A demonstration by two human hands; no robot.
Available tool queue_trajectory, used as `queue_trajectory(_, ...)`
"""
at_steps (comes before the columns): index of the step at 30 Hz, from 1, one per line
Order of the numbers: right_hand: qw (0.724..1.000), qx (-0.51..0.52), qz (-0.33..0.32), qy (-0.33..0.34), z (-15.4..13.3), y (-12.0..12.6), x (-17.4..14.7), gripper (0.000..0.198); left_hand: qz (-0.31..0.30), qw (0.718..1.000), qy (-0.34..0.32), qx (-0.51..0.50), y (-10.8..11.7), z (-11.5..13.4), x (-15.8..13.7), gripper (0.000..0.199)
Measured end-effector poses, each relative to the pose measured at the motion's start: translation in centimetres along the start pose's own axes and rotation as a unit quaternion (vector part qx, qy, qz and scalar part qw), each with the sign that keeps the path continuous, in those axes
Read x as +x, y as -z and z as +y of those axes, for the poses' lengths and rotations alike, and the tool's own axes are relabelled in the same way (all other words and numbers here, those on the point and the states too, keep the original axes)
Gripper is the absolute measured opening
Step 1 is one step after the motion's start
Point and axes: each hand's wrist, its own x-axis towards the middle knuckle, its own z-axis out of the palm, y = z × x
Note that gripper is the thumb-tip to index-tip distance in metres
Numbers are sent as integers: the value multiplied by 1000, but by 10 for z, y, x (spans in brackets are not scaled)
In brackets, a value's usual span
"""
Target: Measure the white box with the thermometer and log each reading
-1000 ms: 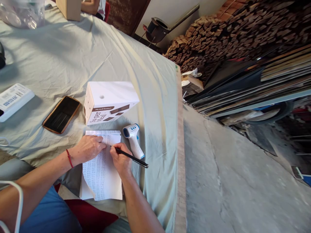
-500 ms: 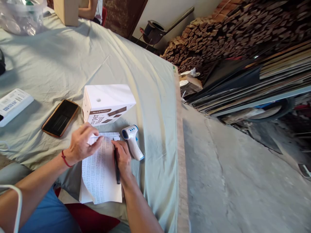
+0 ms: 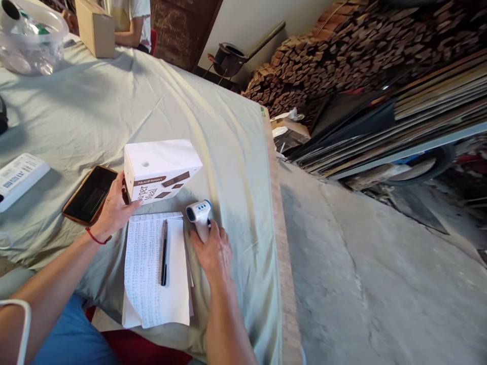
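Observation:
At the lower left corner of a white printed box (image 3: 163, 154), my left hand (image 3: 117, 205) has its thumb against the front face and its fingers on the left side. My right hand (image 3: 216, 248) is closed around the handle of a white and blue infrared thermometer (image 3: 199, 210), which lies on the cloth with its head showing. Between my hands rest sheets of paper (image 3: 142, 268) filled with handwriting. A black pen (image 3: 164, 253) lies lengthwise on the sheets. Close by my left hand is a phone (image 3: 89, 195) in a brown case, its screen dark.
A pale green cloth (image 3: 232, 152) covers the table, whose wooden edge (image 3: 279, 243) runs along the right. A white device (image 3: 23, 177) lies at the left. Farther back stand a clear plastic tub (image 3: 34, 45) and a cardboard box (image 3: 97, 30), near a seated person's arm (image 3: 131, 35).
My right hand has put the pen down on the paper and moved right onto the thermometer. My left hand has gone from above the paper to the corner of the white box.

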Motion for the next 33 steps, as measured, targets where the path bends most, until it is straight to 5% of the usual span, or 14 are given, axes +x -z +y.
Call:
queue_trajectory(4, 976, 193, -66, -74, -9, 3, -3, 47, -17, 994, 30, -100, -2, 15, -2, 74)
queue_trajectory(9, 870, 457, -178, -59, -42, 9, -20, 56, -71, 988, 57, -128, 0, 31, -5, 61)
queue_trajectory(23, 788, 561, -234, -98, -63, 0, -24, 49, -107, 993, 36, -36, 3, 34, -8, 54)
queue_trajectory(33, 760, 591, -242, -121, -64, -2, -26, 48, -107, 993, 34, -28, 3, 35, -8, 55)
